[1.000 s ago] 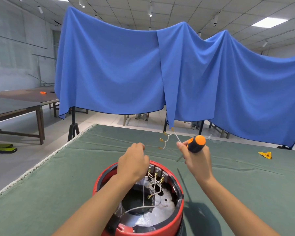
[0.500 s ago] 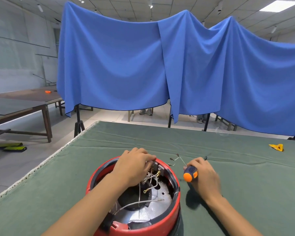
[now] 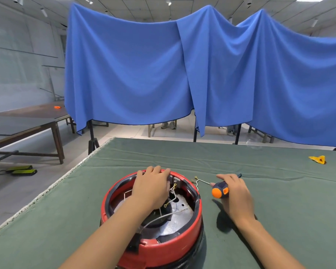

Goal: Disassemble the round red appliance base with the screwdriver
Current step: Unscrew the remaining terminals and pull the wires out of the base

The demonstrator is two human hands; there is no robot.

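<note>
Green cloth: left hand fingers curled over red base rim; right hand grips screwdriver.

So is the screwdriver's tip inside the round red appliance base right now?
No: the right hand holds the orange-handled screwdriver down on the green cloth table, beside the round red appliance base.

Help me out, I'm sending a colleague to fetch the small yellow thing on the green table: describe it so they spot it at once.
Start at the green-covered table in front of the blue drapes. Look to its far right edge, well beyond the right hand with the screwdriver. The yellow piece lies flat and alone there, angular, with a dark spot; nothing else on the cloth is yellow.
</note>
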